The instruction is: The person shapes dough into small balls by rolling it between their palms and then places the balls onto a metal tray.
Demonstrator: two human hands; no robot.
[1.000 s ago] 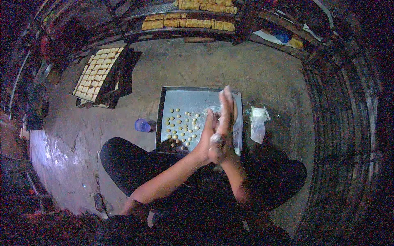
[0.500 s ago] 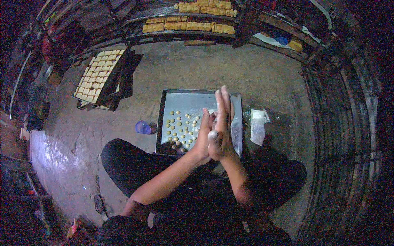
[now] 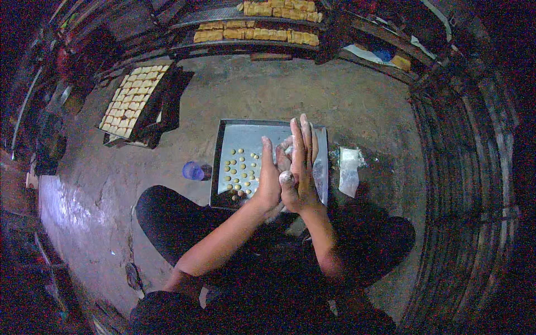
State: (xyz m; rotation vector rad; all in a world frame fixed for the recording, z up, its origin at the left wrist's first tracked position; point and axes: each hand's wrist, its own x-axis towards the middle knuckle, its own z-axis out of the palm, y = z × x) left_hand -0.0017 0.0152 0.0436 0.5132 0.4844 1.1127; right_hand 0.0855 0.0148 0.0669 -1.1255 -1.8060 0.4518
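Head cam, L hand (image 3: 269, 180) & R hand (image 3: 301, 187) tog., grip unclear, over tray (image 3: 239, 135), concrete flr (image 3: 251, 89), bread rack (image 3: 207, 16)

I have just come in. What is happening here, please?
A person sits cross-legged, holding their left hand and right hand close together, palms facing, over a metal tray. The fingers look whitened; whatever may be between the palms is hidden. Small pale round pieces lie on the tray's left part. A purple cup is left of it; white powder lies to its right.
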